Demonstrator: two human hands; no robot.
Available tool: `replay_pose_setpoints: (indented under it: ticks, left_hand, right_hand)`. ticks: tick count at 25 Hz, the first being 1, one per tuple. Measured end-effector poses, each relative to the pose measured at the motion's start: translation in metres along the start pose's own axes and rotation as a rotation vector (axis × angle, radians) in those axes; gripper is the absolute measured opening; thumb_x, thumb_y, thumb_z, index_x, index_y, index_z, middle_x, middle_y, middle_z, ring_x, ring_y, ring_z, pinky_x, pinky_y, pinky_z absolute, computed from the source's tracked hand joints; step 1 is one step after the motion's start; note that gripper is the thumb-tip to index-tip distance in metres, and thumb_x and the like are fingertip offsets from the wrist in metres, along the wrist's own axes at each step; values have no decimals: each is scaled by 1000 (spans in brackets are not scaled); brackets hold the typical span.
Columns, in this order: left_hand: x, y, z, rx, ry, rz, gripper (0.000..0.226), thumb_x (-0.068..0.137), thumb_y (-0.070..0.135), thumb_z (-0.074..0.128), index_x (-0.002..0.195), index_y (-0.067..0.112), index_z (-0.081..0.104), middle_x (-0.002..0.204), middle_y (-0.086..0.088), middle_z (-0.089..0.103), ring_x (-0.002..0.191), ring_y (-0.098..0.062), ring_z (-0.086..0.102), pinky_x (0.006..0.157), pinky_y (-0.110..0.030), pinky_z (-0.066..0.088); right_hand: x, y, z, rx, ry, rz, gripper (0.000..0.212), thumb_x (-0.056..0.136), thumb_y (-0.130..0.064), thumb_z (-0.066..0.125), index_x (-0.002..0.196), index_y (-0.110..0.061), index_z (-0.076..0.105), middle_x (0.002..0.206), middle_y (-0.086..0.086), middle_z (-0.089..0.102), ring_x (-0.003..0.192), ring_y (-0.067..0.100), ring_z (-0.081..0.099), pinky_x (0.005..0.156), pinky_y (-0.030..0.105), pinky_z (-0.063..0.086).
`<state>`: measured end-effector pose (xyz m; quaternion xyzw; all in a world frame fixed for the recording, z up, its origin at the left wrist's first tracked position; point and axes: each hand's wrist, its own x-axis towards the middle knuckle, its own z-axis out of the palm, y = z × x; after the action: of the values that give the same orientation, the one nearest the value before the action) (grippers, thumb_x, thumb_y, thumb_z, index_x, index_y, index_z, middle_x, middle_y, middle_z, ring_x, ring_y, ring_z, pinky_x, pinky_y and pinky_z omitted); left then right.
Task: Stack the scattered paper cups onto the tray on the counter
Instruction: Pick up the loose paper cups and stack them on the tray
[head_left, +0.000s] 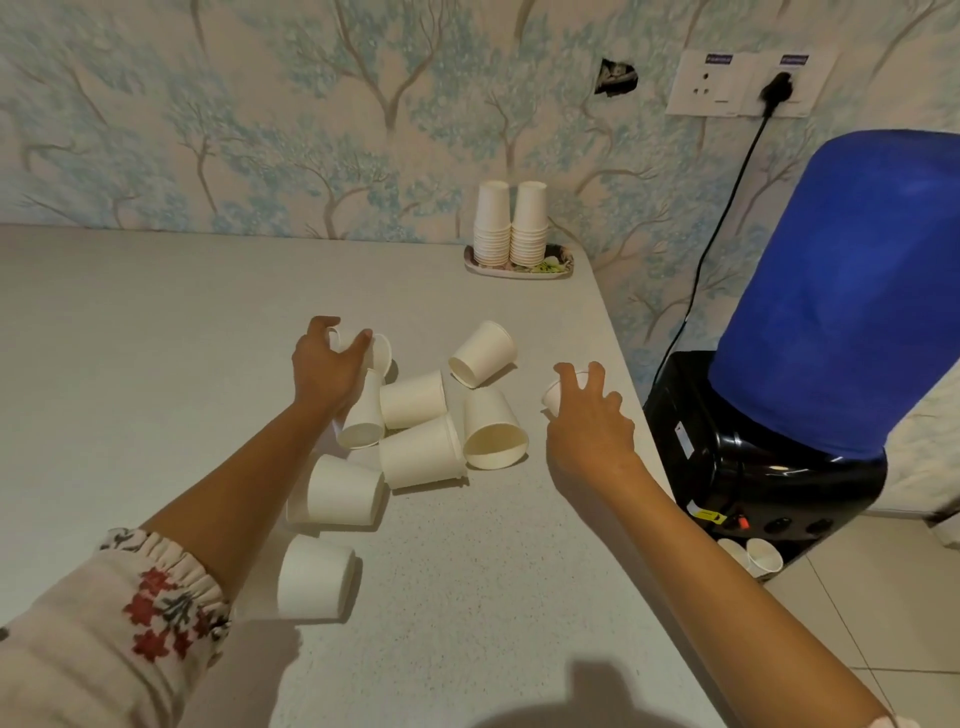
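Beside the counter (156, 364), a water dispenser (810, 364) stands.

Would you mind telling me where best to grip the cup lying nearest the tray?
Grip that cup across its side wall near the middle, coming from above. It lies on its side, mouth toward the camera and lower left, so the rounded wall faces up with clear counter around it.

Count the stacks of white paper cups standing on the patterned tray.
2. The left stack and the right stack stand side by side on the patterned tray, at the far right corner of the grey counter by the wall. No further stack seems hidden behind them.
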<state>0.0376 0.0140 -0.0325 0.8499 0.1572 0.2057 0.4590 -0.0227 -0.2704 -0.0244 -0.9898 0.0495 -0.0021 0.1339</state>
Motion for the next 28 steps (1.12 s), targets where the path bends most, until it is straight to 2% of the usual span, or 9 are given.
replay_pose_setpoints:
  ticks: [2,7,11,13,15,20,24,26,28]
  left_hand:
    - [3,5,7,-21,8,0,55,89,45,65,132,13,51,133,-16,56,125,-30,51,90,-26,36]
    - [14,17,30,-125,34,-26,51,88,46,65,128,17,54,132,-10,57,120,-22,53,89,-25,37]
    - [19,24,50,-241,42,-49,48,88,43,66,128,19,54,131,-7,56,105,-12,50,86,-26,43]
    - [23,28,59,-337,41,-85,48,88,40,68,128,20,52,130,-5,54,106,-18,55,86,-34,55]
    - [27,32,65,-431,43,-109,49,88,37,69,130,19,51,129,-4,52,106,-24,57,81,-41,60]
    - [44,36,78,-560,42,-163,50,87,37,71,130,19,52,125,1,49,105,-24,58,74,-34,62]
    - [64,28,79,-603,-18,-158,50,81,37,77,123,18,57,128,-6,54,107,-28,60,72,-37,62]
    - [76,24,79,-619,-37,-160,55,77,37,81,121,16,55,128,-8,55,108,-28,60,68,-35,63]
    - [85,22,80,-661,-66,-213,62,74,37,84,120,15,48,126,-8,53,108,-29,61,62,-28,61]
  right_hand:
    - [11,-2,3,66,22,-37,68,96,-21,60,150,-29,20,152,9,19,123,34,44,97,48,47]
    - [43,-6,12,183,108,-73,67,97,-29,59,150,-31,18,151,8,25,116,33,50,90,43,48]
    - [68,-6,17,329,102,-147,67,95,-35,60,149,-34,20,151,6,26,112,31,55,84,39,49]
    - [80,-7,20,376,85,-167,68,94,-38,61,149,-36,21,152,5,26,112,32,56,81,37,47]
    - [89,-10,24,420,108,-159,69,94,-39,61,149,-37,20,151,4,27,112,32,57,78,34,44]
    - [103,-20,37,565,200,-152,72,92,-42,62,149,-41,17,148,-1,30,109,29,57,77,35,44]
    - [119,-16,37,735,159,-90,75,88,-43,68,144,-45,17,140,-5,39,105,21,54,81,34,44]
    - [127,-13,38,866,138,-62,71,86,-38,73,138,-41,24,130,-6,46,97,15,56,71,21,48]
    - [135,-12,38,1056,121,0,65,83,-36,76,129,-36,31,121,-4,51,91,9,58,52,8,46]
